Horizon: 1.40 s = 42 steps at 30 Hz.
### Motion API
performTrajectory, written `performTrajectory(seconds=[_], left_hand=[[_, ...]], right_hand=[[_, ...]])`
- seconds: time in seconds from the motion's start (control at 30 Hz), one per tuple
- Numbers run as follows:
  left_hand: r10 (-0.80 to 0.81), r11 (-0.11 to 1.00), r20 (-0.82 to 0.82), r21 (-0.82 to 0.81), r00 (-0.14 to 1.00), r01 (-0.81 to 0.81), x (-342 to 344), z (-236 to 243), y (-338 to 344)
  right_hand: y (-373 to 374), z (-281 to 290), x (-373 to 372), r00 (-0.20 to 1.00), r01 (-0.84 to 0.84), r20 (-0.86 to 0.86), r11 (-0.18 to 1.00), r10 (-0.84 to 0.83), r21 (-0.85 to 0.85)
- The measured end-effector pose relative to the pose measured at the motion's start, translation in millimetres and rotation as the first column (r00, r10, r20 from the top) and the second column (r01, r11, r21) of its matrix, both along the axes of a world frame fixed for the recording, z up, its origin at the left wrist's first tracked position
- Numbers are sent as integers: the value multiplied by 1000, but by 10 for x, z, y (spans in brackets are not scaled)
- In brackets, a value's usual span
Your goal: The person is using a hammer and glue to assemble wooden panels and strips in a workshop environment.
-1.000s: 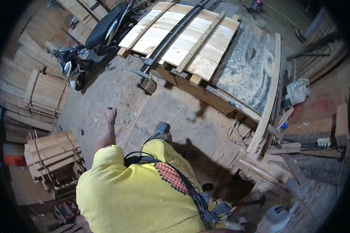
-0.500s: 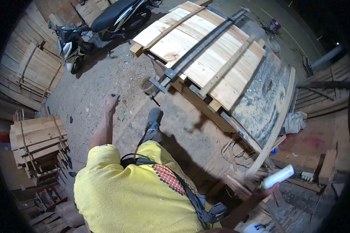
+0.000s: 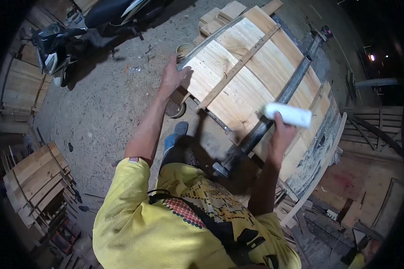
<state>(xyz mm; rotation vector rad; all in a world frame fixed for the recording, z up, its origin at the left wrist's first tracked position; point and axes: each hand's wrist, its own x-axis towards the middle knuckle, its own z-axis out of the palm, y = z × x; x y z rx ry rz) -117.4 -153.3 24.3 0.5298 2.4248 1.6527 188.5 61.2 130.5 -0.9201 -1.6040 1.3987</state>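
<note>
My right hand (image 3: 283,135) is wrapped round a white cylindrical bottle (image 3: 292,115), held tilted nearly on its side above the wooden panel. The bottle's left end is blurred and looks greenish. Below it runs a long metal bar clamp (image 3: 288,89) across the pale boards (image 3: 238,85), its handle end toward me. At the panel's left corner, my left hand (image 3: 173,77) has its fingers apart, close against the board edge; whether it presses on the wood I cannot tell. A narrow wooden batten (image 3: 240,65) lies across the boards between my hands.
A round container (image 3: 175,109) stands on the floor below the panel's left corner. Beyond it is a parked scooter (image 3: 58,45). Stacked boards (image 3: 38,175) are at the left. A long plank (image 3: 318,166) edges the dusty worktable on the right.
My right hand has brought the bottle from the lower right up over the boards. My left hand has moved from above the floor to the panel's left corner. The whole view has shifted.
</note>
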Motion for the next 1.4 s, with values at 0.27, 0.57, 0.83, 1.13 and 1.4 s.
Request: performTrajectory(seconds=[0.27,0.57,0.83,1.13,1.4], left_hand=[[-205,974,173,134,963,184,-257,-230,103],[-210,978,122,27,970,208,-205,-85,37],[-192,980,-12,-49,981,191,-155,-52,37],[-438,879,-337,-355,833,318,-163,14,35],[-602,786,-370,-434,708,441,-175,7,102]], right_hand=[[-235,-398,-2260,875,-481,-96,875,475,-58],[-390,-703,-2728,869,-486,10,857,495,-170],[-237,-654,-2618,759,-630,216,777,614,7],[-31,-572,-2338,701,-658,400,752,590,44],[93,-308,-2200,608,-661,539,747,583,-62]])
